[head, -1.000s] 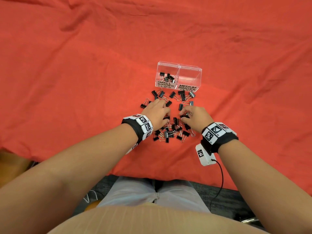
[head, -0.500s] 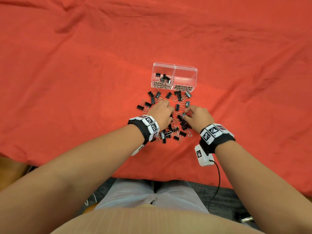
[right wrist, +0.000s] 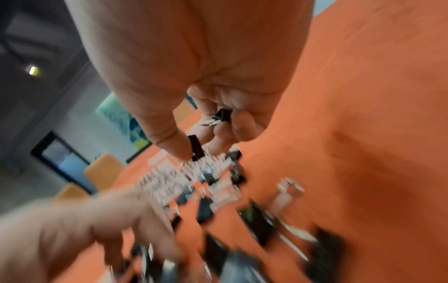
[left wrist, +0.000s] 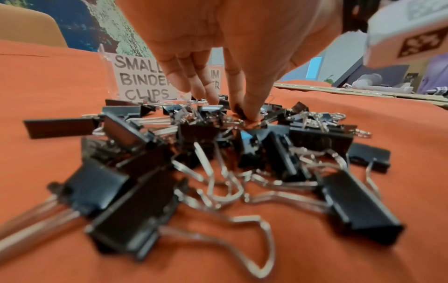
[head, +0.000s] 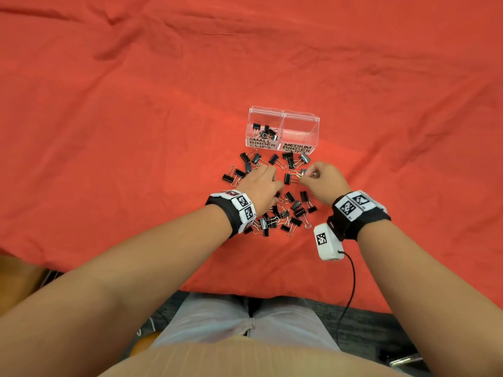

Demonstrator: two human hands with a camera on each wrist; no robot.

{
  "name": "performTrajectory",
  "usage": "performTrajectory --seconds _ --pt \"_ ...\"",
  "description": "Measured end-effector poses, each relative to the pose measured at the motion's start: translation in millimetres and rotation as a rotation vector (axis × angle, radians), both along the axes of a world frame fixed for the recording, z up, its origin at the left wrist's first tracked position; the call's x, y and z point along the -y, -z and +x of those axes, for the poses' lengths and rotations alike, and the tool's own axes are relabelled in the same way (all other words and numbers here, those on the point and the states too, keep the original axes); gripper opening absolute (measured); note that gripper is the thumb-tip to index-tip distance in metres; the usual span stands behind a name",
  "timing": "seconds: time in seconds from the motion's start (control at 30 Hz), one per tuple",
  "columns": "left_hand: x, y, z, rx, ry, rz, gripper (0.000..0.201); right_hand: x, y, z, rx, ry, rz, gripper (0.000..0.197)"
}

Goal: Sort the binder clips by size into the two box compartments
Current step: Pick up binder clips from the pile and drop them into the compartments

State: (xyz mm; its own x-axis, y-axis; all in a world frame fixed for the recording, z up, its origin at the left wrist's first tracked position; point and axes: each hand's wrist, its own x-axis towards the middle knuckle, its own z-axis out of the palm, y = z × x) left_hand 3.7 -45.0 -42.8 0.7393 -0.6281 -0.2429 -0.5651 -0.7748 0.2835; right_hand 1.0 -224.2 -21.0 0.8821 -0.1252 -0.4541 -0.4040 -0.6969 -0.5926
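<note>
A clear two-compartment box (head: 284, 113) stands on the red cloth; its left side, labelled SMALL BINDER CLIPS (head: 261, 144), holds several black clips (head: 265, 130), while the right side, labelled MEDIUM (head: 297, 148), looks empty. Black binder clips lie in a loose pile (head: 288, 210) in front of it. My left hand (head: 278, 186) reaches down into the pile, where thumb and index finger pinch a small clip (left wrist: 238, 113). Just right of it, my right hand (head: 302, 176) is raised over the pile. It pinches one black clip (right wrist: 195, 147) and keeps another (right wrist: 221, 115) in its curled fingers.
More clips (head: 288, 159) are scattered right before the box front, and a few (head: 231, 176) lie left of my left hand. A white wrist unit (head: 326, 242) with a black cable hangs under my right wrist. The table's near edge (head: 245, 292) runs above my lap.
My right hand has lifted off the pile with a clip pinched and moved slightly toward the box. My left hand stays down among the clips, shifted a little to the right.
</note>
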Motion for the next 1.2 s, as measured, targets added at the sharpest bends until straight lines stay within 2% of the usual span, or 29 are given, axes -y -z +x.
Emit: performTrajectory --seconds 0.13,0.23,0.3,0.4,0.5,0.6,0.77,0.83,0.97,1.1,1.2 --pt "-1.6 -2.8 0.4 -0.057 -0.079 -0.112 0.013 2.3 -25.0 31.6 0.055 0.073 0.155 0.007" --pt "-11.5 -9.4 4.0 -0.167 -0.237 -0.256 0.005 -7.5 -40.5 60.4 0.076 0.066 0.214 0.011" --pt "-20.9 -14.6 9.4 -0.233 -0.361 -0.333 0.006 -20.1 -45.5 79.7 0.129 0.036 0.178 0.009" --pt "-35.6 -22.0 22.0 -0.256 -0.493 -0.388 0.007 -43.8 -43.7 101.8 0.195 -0.049 0.008 0.009" --pt "-44.9 -31.9 41.4 -0.215 -0.567 -0.424 0.005 -66.3 -37.3 108.5 0.208 -0.2 -0.125 0.017" --pt "-47.6 -40.1 68.3 -0.143 -0.609 -0.451 0.004 -71.6 -29.3 103.1 0.214 -0.254 -0.112 0.026" --pt "-36.2 -44.9 107.4 -0.025 -0.52 -0.366 0.012 -52.1 -28.5 74.4 0.287 -0.092 -0.007 0.025" --pt "-28.7 -44.1 115.6 -0.009 -0.45 -0.293 0.014 -48.4 -29.1 54.4 0.265 -0.098 0.025 0.021" --pt "-20.2 -38.1 118.9 -0.022 -0.363 -0.189 0.014 -56.0 -15.1 13.3 0.163 -0.298 -0.028 0.02" --pt "-27.0 -35.1 103.9 0.017 -0.358 -0.247 0.018 -70.3 10.0 -12.2 0.13 -0.508 -0.111 0.024" --pt "-46.3 -34.8 78.1 -0.051 -0.36 -0.251 0.014 -71.1 19.9 -17.8 0.133 -0.548 -0.139 0.026"
